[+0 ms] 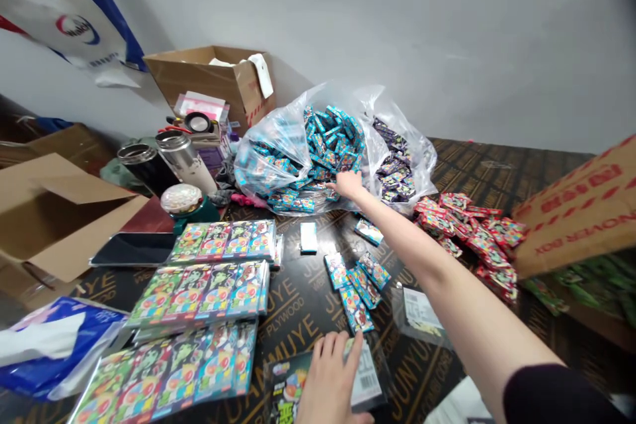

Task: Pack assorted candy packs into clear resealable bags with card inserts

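My left hand lies with spread fingers on a dark printed package in a clear sleeve, near the front edge of view. My right hand reaches to the front of a clear plastic bag full of small blue packets. Its thumb side shows against the packets, while the other fingers are mostly hidden. Between the hands lie several loose blue packets, one white-faced packet and another packet. A clear sleeve with a white label sits under my right forearm.
Stacked colourful packs stand at left. Dark purple packets fill a bag behind my right arm. Red packets lie beside a tilted carton at right. Tumblers, an open box and another carton stand at left.
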`<state>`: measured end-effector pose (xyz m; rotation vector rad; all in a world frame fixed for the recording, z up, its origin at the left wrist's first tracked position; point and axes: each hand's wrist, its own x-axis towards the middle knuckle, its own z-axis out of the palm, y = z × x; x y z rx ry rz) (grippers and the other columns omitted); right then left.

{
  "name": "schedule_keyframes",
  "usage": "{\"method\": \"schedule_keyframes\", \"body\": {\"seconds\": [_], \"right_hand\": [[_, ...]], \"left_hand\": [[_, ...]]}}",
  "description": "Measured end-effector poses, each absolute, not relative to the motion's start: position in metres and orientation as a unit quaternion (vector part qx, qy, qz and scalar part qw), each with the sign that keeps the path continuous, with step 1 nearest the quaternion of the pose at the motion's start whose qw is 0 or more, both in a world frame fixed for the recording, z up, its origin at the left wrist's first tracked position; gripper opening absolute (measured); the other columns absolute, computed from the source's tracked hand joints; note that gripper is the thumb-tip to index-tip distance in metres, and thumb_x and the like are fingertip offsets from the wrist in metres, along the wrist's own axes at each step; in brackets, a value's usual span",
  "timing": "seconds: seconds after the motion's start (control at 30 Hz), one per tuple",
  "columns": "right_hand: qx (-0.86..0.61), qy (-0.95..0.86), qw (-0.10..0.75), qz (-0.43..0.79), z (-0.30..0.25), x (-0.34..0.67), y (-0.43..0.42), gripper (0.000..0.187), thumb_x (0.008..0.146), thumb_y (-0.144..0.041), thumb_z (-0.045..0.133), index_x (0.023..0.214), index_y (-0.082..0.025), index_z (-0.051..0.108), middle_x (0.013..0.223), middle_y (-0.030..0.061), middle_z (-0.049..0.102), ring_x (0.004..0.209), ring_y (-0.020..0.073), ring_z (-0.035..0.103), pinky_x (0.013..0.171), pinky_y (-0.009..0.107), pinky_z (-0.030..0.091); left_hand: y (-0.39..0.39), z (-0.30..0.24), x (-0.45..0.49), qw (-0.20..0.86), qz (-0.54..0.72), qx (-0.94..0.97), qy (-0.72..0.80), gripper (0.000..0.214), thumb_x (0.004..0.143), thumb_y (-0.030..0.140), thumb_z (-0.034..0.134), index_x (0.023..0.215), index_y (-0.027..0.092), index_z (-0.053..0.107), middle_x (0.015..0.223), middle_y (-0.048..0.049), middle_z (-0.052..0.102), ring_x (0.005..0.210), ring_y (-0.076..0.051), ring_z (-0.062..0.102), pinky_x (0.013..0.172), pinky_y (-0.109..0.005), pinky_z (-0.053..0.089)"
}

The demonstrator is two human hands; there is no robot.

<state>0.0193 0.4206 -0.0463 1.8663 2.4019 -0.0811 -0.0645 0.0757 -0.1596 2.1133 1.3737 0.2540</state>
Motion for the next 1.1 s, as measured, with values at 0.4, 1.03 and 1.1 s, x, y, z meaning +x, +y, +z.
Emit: {"method": "schedule_keyframes", "body": {"seconds": [0.4,1.03,1.1], "right_hand": [[0.434,0.898,0.062,-0.036,-0.097,0.016,0.306,0.057,0.079,-0.059,0.043,0.126,-0.028,0.044,0.121,0.0122,0.055,0.116,0.0305,0.044,0.096,0.052,0.022],[0.587,0.808,0.038,0.045,-0.091,0.073,0.423,0.065,0.080,-0.058,0.040,0.127,-0.012,0.040,0.120,0.0215,0.052,0.116,0.0373,0.039,0.094,0.057,0.018],[0.583,0.810,0.036,0.047,-0.101,0.072,0.407,0.067,0.080,-0.063,0.034,0.126,-0.015,0.042,0.117,0.0211,0.054,0.114,0.0372,0.040,0.093,0.059,0.015]], "left_hand": [[0.078,-0.143,-0.063,0.320,0.081,0.779,0.532,0.097,0.053,0.054,0.070,0.137,0.028,0.028,0.130,-0.0104,0.045,0.117,-0.034,0.037,0.100,-0.049,0.027],[0.080,-0.146,-0.065,0.339,0.061,0.780,0.523,0.100,0.051,0.052,0.071,0.138,0.028,0.026,0.131,-0.0105,0.043,0.118,-0.034,0.035,0.101,-0.049,0.025],[0.079,-0.145,-0.065,0.335,0.068,0.778,0.527,0.098,0.053,0.052,0.070,0.137,0.028,0.026,0.131,-0.0100,0.043,0.118,-0.034,0.035,0.101,-0.048,0.024]]}}
